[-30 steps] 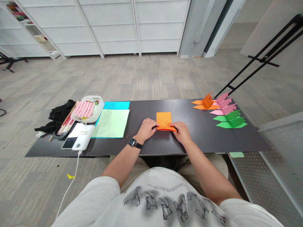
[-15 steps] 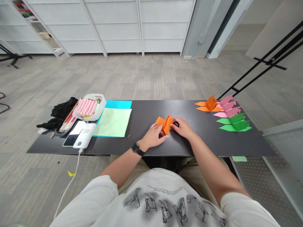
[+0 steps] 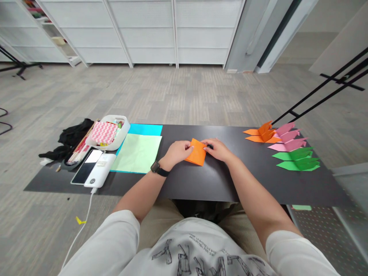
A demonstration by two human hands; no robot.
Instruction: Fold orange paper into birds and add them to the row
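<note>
The left hand point(image 3: 178, 151) is partly curled, thumb and fingers pinching the left edge of a folded orange paper point(image 3: 197, 152); the right hand point(image 3: 219, 148), likewise curled, pinches its upper right corner. The paper, a compact, layered, roughly square packet, sits tilted between them over the smooth, dark tabletop point(image 3: 230, 180).

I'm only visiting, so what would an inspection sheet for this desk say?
Surface: dark table, items at both ends.
Job's things: folded orange paper between the hands.
Clutter: pale green sheet over blue sheet, white basket, white device, black cloth; folded paper figures at right.
Hands: left hand and right hand hold the paper's edges.
Cables: white cable from the white device over the table's edge.
Surroundings: grey floor, white cabinets.
</note>
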